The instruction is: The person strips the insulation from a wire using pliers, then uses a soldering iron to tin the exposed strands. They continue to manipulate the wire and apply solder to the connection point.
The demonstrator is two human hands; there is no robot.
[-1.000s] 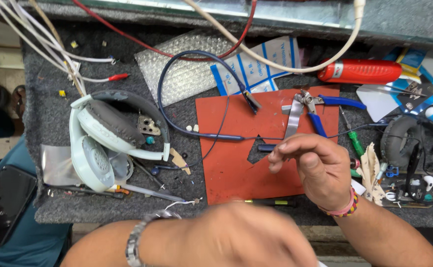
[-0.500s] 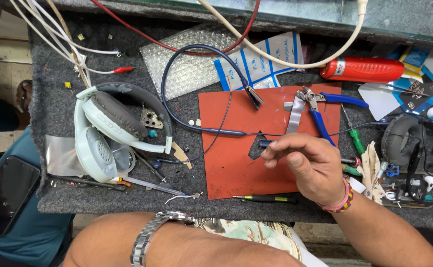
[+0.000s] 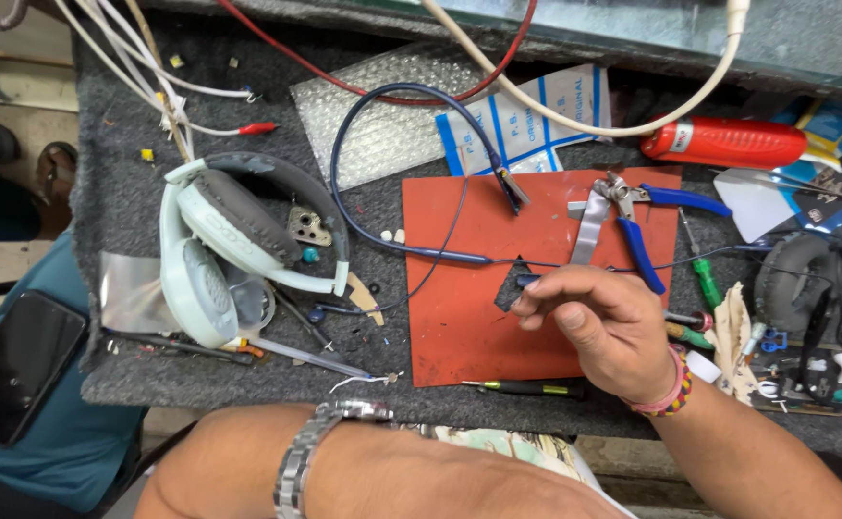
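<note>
My right hand (image 3: 605, 332) rests on a red mat (image 3: 459, 327), fingers pinched together on a thin dark wire (image 3: 526, 281) beside a small black piece (image 3: 509, 296). A beaded band circles that wrist. The wire joins a dark blue cable (image 3: 344, 144) looping across the grey felt bench. My left hand (image 3: 205, 461) shows only as its back, just past a metal watch (image 3: 310, 447) at the bottom edge; its fingers are hidden. Pale green headphones (image 3: 214, 255) lie to the left of the mat.
Blue-handled pliers (image 3: 646, 240) and metal tweezers (image 3: 589, 226) lie on the mat's far right. A red cylindrical tool (image 3: 728, 142), screwdrivers (image 3: 699, 279), bubble wrap (image 3: 382, 115), white cables (image 3: 574, 120) and a black earcup (image 3: 805, 288) crowd the bench. A dark phone (image 3: 17, 360) sits lower left.
My left forearm has dropped lower and out to the left, uncovering the bench's front edge. The right hand has stayed pinched on the wire over the mat.
</note>
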